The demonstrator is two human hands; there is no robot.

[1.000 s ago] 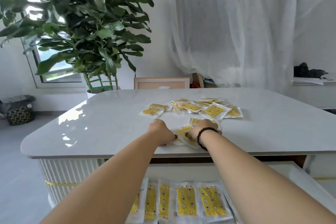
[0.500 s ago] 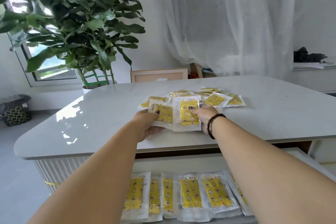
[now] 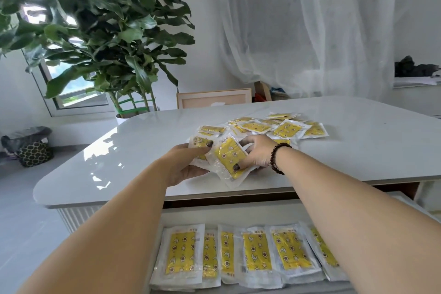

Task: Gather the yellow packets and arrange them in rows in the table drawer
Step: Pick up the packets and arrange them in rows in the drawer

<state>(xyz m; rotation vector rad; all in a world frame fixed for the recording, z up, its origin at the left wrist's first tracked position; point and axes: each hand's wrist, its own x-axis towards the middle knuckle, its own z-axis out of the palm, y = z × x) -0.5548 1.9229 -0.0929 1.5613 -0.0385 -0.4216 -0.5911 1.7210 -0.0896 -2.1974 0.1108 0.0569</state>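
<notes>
1. A packet (image 3: 229,158) is pinched by the right hand (image 3: 259,154): thumb on the yellow face near the lower edge, fingers curled over the top edge. The packet is tilted and lifted just off the table (image 3: 358,150).
2. A second packet (image 3: 199,142) is held by the left hand (image 3: 185,164), thumb pressed on top, fingers curled underneath. Both grips are narrow, closed on the film.
3. Handling, as judged: light, thin, floppy pouches with slick clear wrap; slipping and fanning are likely if stacked. Best taken at an edge or seam border, thumb flat on the face.
4. The loose pile (image 3: 274,126) lies on the table just beyond the right hand.
5. One row of packets (image 3: 250,253) is laid in the open drawer (image 3: 226,215), below the table's near edge.
</notes>
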